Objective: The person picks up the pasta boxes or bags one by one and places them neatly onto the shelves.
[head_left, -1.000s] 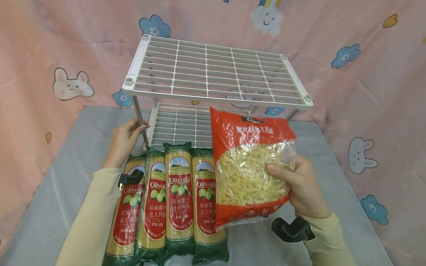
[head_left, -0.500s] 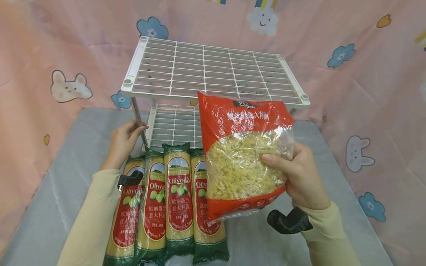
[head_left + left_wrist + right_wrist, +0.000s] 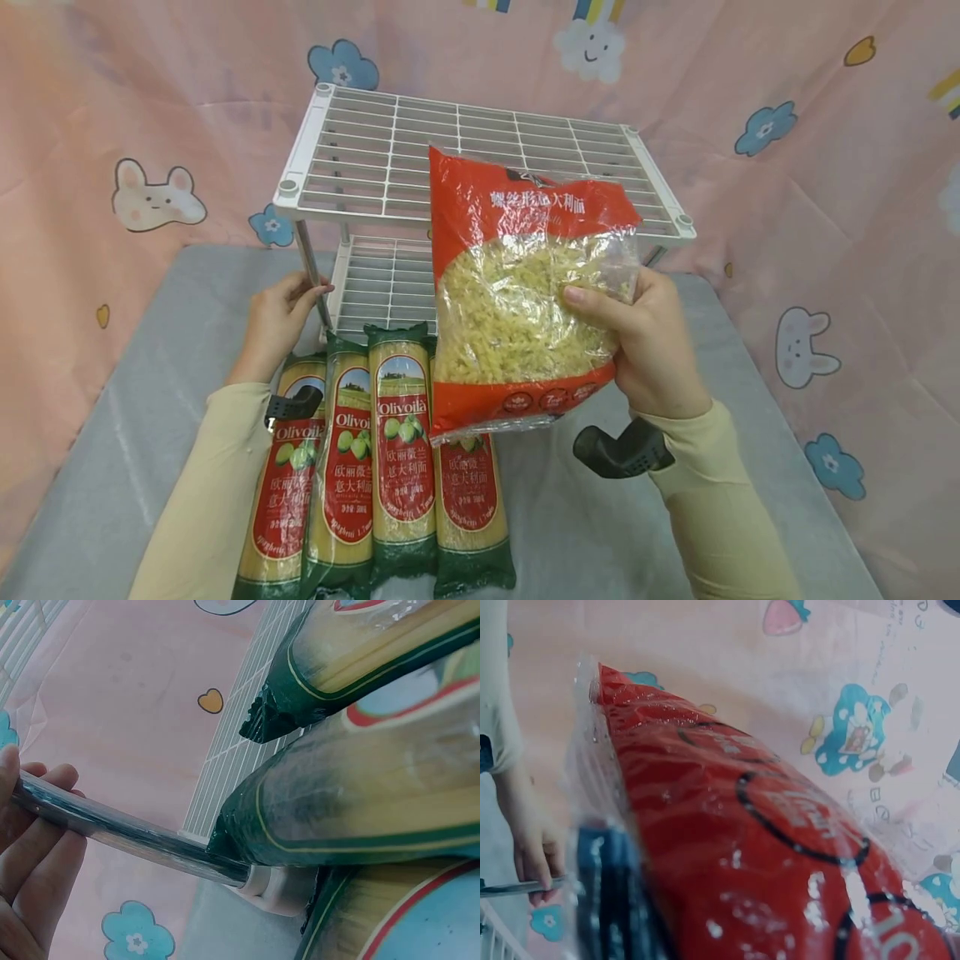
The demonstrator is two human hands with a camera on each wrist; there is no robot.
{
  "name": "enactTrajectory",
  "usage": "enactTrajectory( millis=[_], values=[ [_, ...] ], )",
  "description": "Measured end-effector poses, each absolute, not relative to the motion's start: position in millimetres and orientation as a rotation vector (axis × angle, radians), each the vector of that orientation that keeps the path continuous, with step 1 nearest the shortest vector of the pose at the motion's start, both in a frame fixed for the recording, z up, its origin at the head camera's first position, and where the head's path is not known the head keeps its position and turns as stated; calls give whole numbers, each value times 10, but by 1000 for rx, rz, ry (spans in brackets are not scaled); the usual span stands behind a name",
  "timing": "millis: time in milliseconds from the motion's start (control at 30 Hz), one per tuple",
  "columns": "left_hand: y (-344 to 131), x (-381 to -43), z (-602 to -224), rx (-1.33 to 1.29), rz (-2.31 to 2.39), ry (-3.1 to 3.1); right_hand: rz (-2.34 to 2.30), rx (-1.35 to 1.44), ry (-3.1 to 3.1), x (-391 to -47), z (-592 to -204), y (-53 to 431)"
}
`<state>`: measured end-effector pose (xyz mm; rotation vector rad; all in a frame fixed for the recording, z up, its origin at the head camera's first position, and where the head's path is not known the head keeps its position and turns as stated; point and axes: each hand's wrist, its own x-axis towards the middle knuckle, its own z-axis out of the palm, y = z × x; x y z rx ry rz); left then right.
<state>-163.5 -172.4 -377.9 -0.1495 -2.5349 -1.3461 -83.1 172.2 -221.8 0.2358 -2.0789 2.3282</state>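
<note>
My right hand (image 3: 656, 346) grips the right side of a red and clear bag of spiral pasta (image 3: 525, 308), thumb across its front. The bag is held up before the white two-tier wire rack (image 3: 480, 158), overlapping its top shelf in the head view. Its red end (image 3: 727, 825) fills much of the right wrist view. My left hand (image 3: 277, 321) holds the rack's front left metal post (image 3: 135, 829) between thumb and fingers. Several green-ended spaghetti packs (image 3: 401, 450) lean side by side against the rack's lower shelf (image 3: 382, 283); the rightmost is partly hidden behind the bag.
The rack stands on a grey-covered table (image 3: 585, 533). Behind and beside it hangs a pink curtain (image 3: 480, 50) with rabbits, clouds and flowers printed on it.
My right hand has raised the pasta bag and carried it leftward, from in front of the lower shelf to over the top shelf's front edge in view. The left hand stays on the post.
</note>
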Motion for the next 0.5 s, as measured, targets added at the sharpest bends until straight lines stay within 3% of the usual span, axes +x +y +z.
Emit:
enactTrajectory(
  millis=[500],
  values=[
    [-1703, -1640, -3804, -161, -1341, -2517, 2492, 264, -1812, -1353, -1972, 1299]
  ],
)
